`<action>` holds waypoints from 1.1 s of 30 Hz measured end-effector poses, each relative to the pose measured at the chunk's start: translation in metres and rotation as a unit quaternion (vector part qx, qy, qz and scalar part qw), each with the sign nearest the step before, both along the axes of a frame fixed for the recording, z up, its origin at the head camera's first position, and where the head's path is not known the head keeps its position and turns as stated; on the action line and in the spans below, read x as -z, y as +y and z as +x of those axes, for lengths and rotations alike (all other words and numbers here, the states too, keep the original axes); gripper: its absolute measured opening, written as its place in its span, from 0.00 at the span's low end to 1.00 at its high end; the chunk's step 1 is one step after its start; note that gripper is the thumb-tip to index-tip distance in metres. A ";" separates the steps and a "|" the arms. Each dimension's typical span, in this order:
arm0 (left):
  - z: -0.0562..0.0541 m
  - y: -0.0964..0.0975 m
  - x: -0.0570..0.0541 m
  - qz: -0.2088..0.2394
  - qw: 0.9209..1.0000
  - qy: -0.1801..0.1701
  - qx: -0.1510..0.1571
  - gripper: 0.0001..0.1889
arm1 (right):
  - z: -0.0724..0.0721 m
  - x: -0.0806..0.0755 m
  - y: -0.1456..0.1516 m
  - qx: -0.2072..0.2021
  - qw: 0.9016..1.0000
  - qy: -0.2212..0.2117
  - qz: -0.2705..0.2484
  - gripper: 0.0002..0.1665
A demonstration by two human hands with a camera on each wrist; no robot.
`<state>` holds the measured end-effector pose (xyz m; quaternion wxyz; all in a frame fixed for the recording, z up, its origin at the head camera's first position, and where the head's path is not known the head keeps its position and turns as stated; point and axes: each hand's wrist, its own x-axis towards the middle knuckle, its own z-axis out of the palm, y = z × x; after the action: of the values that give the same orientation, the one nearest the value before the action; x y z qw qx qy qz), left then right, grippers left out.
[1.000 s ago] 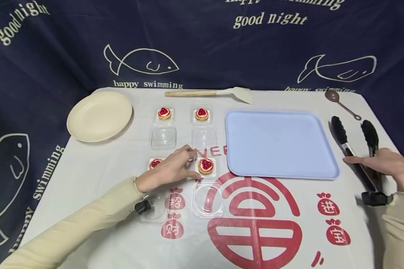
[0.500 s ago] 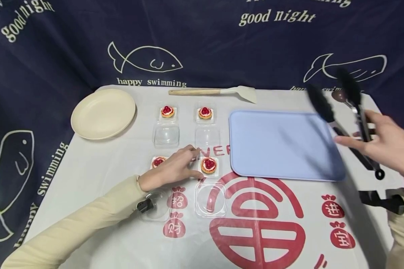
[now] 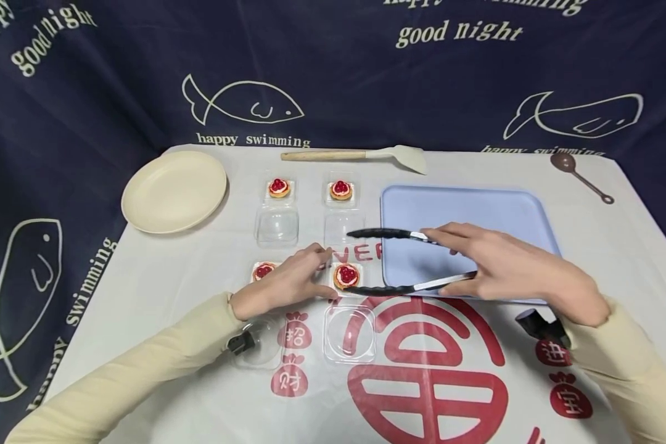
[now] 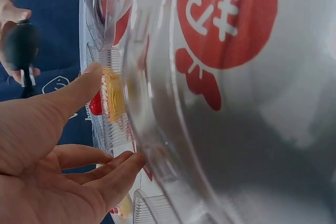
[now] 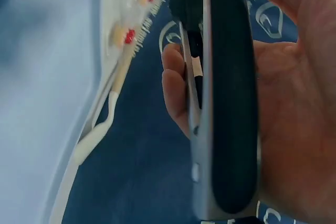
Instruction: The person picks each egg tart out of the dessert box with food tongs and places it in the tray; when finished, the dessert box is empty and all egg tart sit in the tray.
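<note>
My right hand (image 3: 510, 262) holds black-and-silver tongs (image 3: 388, 290), their tips spread. One tip lies over the near edge of a red-topped tart (image 3: 346, 276); the other is beyond it, over a clear lid. That tart sits in an unfolded clear plastic box (image 3: 349, 333) with its lid toward me. From the left, my left hand (image 3: 283, 280) holds this box, thumb and fingers at its near and far edges. In the left wrist view the thumb lies beside the tart (image 4: 113, 95). A second front tart (image 3: 263, 270) is partly hidden by the left hand. The right wrist view shows the tongs' handle (image 5: 233, 103) close up.
Two more tarts (image 3: 279, 187) stand behind in unfolded clear boxes. A blue tray (image 3: 466, 206) lies to the right, under the right hand. A cream plate (image 3: 174, 191) is at the left, a wooden-handled spatula (image 3: 355, 155) at the back, and a brown spoon (image 3: 583, 179) back right.
My right hand has lifted the tongs from the table's right side and swung them left across the tray to the front tart. The left hand has stayed at the box.
</note>
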<state>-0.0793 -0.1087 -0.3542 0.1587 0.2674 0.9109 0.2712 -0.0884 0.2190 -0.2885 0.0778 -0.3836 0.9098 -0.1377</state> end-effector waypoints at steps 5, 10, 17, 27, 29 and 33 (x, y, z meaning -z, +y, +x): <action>0.001 0.000 0.000 0.003 1.000 0.003 0.000 0.35 | -0.002 0.001 -0.014 -0.014 0.999 0.002 0.034 0.43; 0.001 0.000 -0.001 -0.005 1.000 0.005 0.000 0.37 | -0.003 -0.003 -0.023 -0.021 0.998 0.004 0.055 0.39; 0.000 0.000 0.000 -0.009 1.000 -0.001 -0.001 0.33 | -0.005 -0.010 -0.040 -0.027 0.995 0.007 0.092 0.37; 0.000 0.003 -0.001 -0.014 1.000 -0.009 -0.003 0.33 | -0.007 -0.015 -0.057 -0.040 0.993 -0.034 0.109 0.34; 0.000 0.002 0.000 -0.015 1.000 -0.008 -0.004 0.34 | -0.006 -0.014 -0.058 -0.042 0.993 -0.032 0.108 0.33; 0.001 0.002 0.000 -0.016 1.000 -0.010 -0.006 0.36 | -0.004 -0.012 -0.059 -0.050 0.994 -0.018 0.100 0.30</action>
<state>-0.0788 -0.1068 -0.3543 0.1703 0.2568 0.9150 0.2603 -0.0923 0.1604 -0.2764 0.1387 -0.4163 0.8973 -0.0483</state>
